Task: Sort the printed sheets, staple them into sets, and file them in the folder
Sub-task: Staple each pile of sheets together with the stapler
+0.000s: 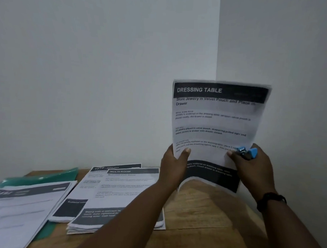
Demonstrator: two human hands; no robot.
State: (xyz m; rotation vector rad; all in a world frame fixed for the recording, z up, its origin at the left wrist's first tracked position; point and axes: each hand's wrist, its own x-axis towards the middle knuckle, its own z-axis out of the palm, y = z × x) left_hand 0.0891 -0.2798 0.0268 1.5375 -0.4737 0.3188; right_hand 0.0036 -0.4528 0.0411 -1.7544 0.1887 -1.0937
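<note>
I hold a printed sheet set headed "DRESSING TABLE" (215,122) upright above the wooden table (207,210). My left hand (173,161) pinches its lower left edge, thumb on the front. My right hand (252,165) grips a small blue stapler (246,152) and also pinches the sheets' lower right edge. On the table lie a thick stack topped "MULTI-ROOM" (122,195), another stack (92,179) partly under it, and a stack (22,207) resting on the green folder (44,176) at the left.
White walls meet in a corner behind the held sheets. The table's bare wood shows at the right, under my arms. A dark band circles my right wrist (271,199).
</note>
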